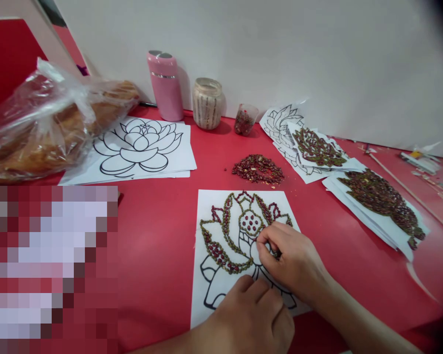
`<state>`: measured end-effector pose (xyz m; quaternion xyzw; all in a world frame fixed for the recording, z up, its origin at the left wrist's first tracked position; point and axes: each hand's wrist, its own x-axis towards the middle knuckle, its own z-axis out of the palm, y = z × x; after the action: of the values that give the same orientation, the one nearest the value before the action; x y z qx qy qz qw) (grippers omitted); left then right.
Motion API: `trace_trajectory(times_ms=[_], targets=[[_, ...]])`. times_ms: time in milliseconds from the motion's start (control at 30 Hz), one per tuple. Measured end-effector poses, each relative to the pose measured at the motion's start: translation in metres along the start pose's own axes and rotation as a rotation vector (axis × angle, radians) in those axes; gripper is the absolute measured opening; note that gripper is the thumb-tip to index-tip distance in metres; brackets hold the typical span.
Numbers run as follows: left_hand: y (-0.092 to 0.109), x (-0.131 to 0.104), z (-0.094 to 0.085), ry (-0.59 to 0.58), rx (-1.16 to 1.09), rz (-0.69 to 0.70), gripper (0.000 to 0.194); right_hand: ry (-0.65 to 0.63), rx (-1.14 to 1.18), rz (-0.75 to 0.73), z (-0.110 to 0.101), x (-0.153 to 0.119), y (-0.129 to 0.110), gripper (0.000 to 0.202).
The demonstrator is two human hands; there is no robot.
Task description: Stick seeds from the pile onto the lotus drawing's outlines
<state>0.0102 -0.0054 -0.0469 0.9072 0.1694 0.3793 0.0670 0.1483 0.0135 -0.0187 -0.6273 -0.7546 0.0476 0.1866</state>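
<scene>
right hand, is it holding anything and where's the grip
It cannot be told: the right hand has its fingertips pinched on the lotus sheet; anything between them is hidden.

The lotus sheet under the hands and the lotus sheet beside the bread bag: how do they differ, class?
The lotus sheet under the hands has petals partly outlined with red and green seeds; the sheet by the bread bag is bare black outline. The first lies single, touched by the right hand and left hand; the second tops a stack, untouched. Both show lotus drawings on white paper.

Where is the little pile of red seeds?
In the head view, the loose seed pile lies on the red table, just beyond the top edge of the lotus sheet and in front of the small plastic cup.
</scene>
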Motion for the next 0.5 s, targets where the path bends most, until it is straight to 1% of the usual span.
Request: trace_trajectory(times_ms=[67,167,267,333,467,500], targets=[[0.000,0.001,0.000,0.012,0.005,-0.005,0.028,-0.010,0.030,0.008,-0.001,0.000,0.001,0.013],[0.000,0.001,0.001,0.023,0.018,-0.014,0.029,-0.022,0.143,0.054,-0.005,-0.002,0.004,0.005],[0.000,0.000,0.002,0.024,0.024,-0.012,0.028,0.021,0.236,0.106,-0.011,-0.004,0.008,0.005],[-0.001,0.001,0.002,0.022,0.022,-0.010,0.028,0.045,0.250,0.136,-0.014,-0.005,0.010,0.005],[0.000,0.003,-0.002,-0.003,0.002,-0.018,0.027,0.056,0.261,0.179,-0.016,-0.003,0.013,0.006],[0.000,0.003,-0.003,0.015,-0.018,-0.018,0.028,0.066,0.269,0.178,-0.016,-0.003,0.014,0.006]])
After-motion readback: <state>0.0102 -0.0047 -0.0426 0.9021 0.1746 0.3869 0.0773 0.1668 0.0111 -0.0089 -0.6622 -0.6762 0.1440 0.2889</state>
